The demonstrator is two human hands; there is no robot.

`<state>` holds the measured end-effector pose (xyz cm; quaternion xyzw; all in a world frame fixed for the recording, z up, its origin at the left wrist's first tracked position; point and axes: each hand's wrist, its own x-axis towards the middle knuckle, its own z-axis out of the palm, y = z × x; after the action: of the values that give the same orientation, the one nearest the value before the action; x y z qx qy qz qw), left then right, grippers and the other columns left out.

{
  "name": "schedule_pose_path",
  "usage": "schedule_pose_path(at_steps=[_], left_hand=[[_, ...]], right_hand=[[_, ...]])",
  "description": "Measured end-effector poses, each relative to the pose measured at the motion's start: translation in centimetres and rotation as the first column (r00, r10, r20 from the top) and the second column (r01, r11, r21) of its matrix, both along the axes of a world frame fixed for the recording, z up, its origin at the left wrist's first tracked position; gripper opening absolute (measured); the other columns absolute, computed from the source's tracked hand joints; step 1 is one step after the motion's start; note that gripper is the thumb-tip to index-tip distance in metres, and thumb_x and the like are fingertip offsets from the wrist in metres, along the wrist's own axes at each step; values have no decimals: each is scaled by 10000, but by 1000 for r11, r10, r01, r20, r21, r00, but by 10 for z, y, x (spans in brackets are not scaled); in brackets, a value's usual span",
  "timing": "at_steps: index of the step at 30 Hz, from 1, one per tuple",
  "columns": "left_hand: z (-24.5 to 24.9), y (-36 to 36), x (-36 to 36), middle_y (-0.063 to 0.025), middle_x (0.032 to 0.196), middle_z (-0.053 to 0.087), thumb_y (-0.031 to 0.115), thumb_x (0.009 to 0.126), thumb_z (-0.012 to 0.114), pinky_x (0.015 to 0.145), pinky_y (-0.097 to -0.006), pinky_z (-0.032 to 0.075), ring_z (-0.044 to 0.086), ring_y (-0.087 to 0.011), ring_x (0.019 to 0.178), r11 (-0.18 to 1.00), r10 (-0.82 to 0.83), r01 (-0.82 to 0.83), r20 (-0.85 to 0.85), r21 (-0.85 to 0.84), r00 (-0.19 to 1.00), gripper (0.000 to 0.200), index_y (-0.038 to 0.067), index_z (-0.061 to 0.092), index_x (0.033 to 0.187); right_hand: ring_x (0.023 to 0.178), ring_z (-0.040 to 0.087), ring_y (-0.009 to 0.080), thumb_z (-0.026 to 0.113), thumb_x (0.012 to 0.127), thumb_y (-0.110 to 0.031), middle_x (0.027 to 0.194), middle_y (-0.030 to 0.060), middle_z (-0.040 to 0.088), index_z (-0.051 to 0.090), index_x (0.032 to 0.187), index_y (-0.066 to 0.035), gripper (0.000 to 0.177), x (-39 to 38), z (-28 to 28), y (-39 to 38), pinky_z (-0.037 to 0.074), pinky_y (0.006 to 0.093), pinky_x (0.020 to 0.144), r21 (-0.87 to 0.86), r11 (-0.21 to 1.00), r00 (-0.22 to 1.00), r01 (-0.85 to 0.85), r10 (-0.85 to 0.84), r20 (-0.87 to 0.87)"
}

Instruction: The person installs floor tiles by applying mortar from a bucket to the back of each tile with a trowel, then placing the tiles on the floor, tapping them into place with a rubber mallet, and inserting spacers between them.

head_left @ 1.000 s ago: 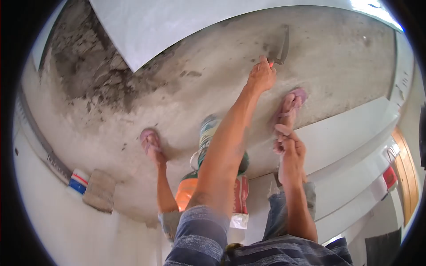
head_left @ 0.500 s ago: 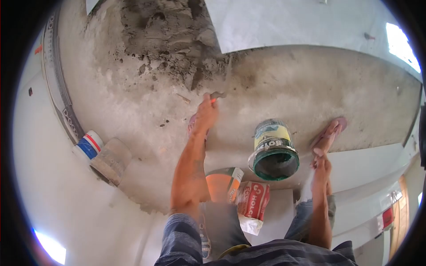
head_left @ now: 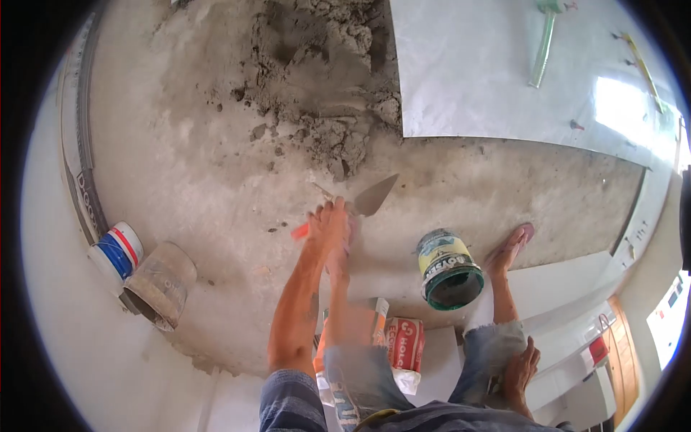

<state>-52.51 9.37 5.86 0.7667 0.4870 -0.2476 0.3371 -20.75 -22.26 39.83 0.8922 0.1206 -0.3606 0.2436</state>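
My left hand (head_left: 330, 225) is wrapped around a trowel (head_left: 376, 196) with an orange handle. Its pointed grey blade faces right, just above the bare floor. Beyond the blade lies a rough heap of wet grey mortar (head_left: 317, 79). My right hand (head_left: 520, 366) rests by my right knee with its fingers apart and holds nothing. Between my legs and the mortar stands a tilted-looking bucket (head_left: 452, 277) with a dark green rim and grey contents. My left foot is mostly hidden behind the left hand.
A large pale tile (head_left: 475, 79) with a green-handled tool (head_left: 545, 43) on it borders the mortar. At left are a white-and-blue bucket (head_left: 115, 252) and a dirty grey bucket (head_left: 162, 281). A red cement bag (head_left: 405, 344) and an orange container (head_left: 374, 324) stand near my legs.
My left hand has turned the trowel, so its blade now shows pointing right. My right hand has moved from the lower leg back to the knee. The whole view has shifted.
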Motion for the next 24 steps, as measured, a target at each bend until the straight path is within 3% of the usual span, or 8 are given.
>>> schedule_pose_path(at_steps=[2,12,16,18,19,20,21,24], left_hand=[[-27,29,-18,-170,967,635,173,840,590,779,-559,458,626,-368,969,982,-183,185,-33,44,983,311,92,501,1127],[-13,169,-121,-164,1004,650,260,910,548,780,-532,475,624,-382,961,958,192,-214,131,190,973,292,86,534,1144],[31,57,-175,-228,1002,632,229,891,572,793,-504,489,610,-420,959,926,378,-374,91,-54,921,321,37,505,1140],[3,114,-174,-260,1005,621,208,875,593,803,-492,492,601,-438,965,868,484,-494,151,43,862,340,10,488,1131],[-1,96,-185,-257,968,598,154,841,626,791,-484,481,598,-428,919,796,568,-595,202,110,798,353,5,450,1109],[8,88,-194,-252,966,584,145,834,633,788,-474,477,594,-420,909,713,687,-701,179,24,705,376,1,432,1116],[14,74,-201,-246,964,570,135,826,641,784,-464,473,589,-413,899,604,795,-793,122,-77,594,399,-3,413,1123],[-15,19,-245,-246,1052,538,155,823,659,806,-437,465,573,-414,951,307,952,-951,-25,44,306,407,-17,399,1085]], right_hand=[[1188,424,413,467,918,-146,1271,240,413,323,1420,-12,539,-10,3,10,331,473,1024,23,990,990,-139,138,39],[1219,418,442,498,921,-212,1311,291,407,341,1395,25,553,-80,23,-9,339,484,1043,64,998,1000,2,-1,-15],[1271,389,459,549,916,-281,1341,300,437,371,1389,23,589,-126,49,-33,337,478,1063,62,978,979,-201,202,-11],[1289,378,461,559,918,-294,1352,295,441,370,1396,18,601,-135,-50,4,327,476,1073,287,956,998,60,-62,-1],[1217,454,412,618,897,-413,1330,244,477,434,1343,-6,631,-123,-124,-92,379,495,1019,220,969,983,-109,72,171],[1184,475,384,635,878,-449,1321,224,486,455,1318,-23,638,-132,-159,-74,405,493,982,385,768,831,512,-557,6],[1151,496,357,652,860,-486,1311,204,495,477,1292,-40,645,-137,-177,-55,432,491,946,374,230,322,898,-925,-202],[963,577,256,690,809,-558,1125,106,600,573,1148,-94,587,-161,-236,-79,523,423,771,269,-518,-249,812,-725,-642]])
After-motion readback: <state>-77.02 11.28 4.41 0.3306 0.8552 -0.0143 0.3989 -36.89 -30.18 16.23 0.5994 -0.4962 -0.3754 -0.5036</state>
